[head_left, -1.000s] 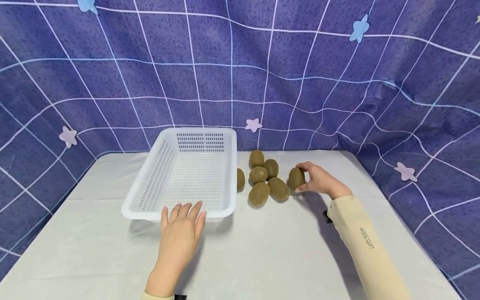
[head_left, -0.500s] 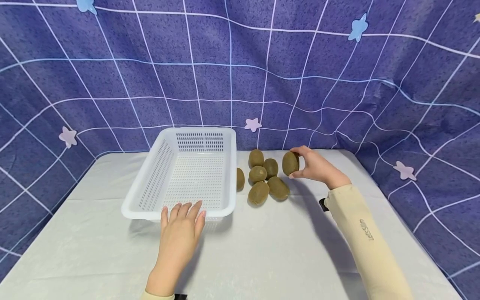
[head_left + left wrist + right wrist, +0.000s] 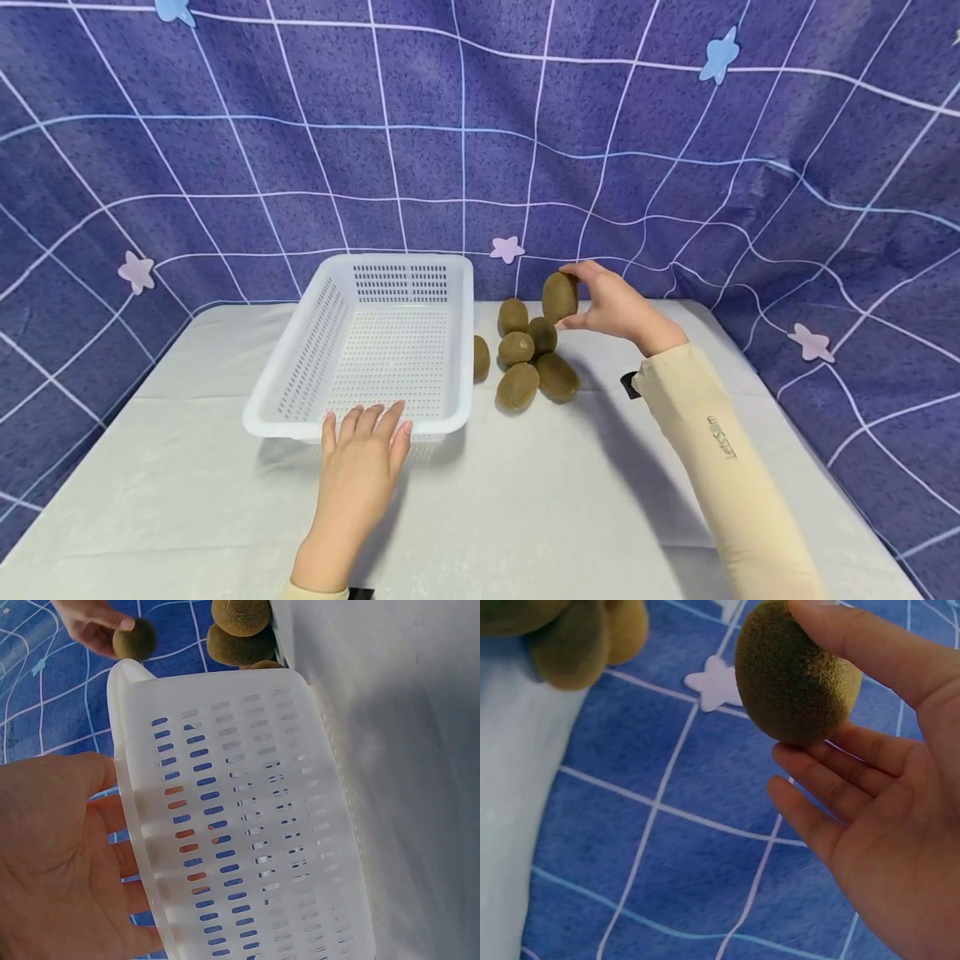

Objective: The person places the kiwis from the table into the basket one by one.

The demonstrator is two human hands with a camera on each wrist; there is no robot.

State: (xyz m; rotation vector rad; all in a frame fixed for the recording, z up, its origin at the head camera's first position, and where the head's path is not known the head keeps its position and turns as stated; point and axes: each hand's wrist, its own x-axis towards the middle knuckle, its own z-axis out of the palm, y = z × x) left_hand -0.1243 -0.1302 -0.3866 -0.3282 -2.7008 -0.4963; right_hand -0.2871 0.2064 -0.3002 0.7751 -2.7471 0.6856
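Note:
My right hand (image 3: 618, 307) pinches a brown kiwi (image 3: 558, 297) between thumb and fingers, raised above the table behind the other kiwis. In the right wrist view the held kiwi (image 3: 795, 675) shows its fuzzy skin, with the thumb on one side and fingertips on the other. My left hand (image 3: 363, 471) rests on the near rim of a white perforated plastic basket (image 3: 463, 350), its fingers laid straight over the edge. From the left wrist view, those fingers show behind the slotted basket wall (image 3: 247, 825). No fruit lies inside the basket.
Several more kiwis (image 3: 517, 387) sit in a loose group right of the basket, one (image 3: 481, 360) partly hidden by its side. The white-covered table (image 3: 525, 500) ends at a blue grid-patterned curtain (image 3: 420, 167) behind.
My right hand has lifted the kiwi off the table and carried it up and to the left, behind the group. The left hand and basket have stayed in place.

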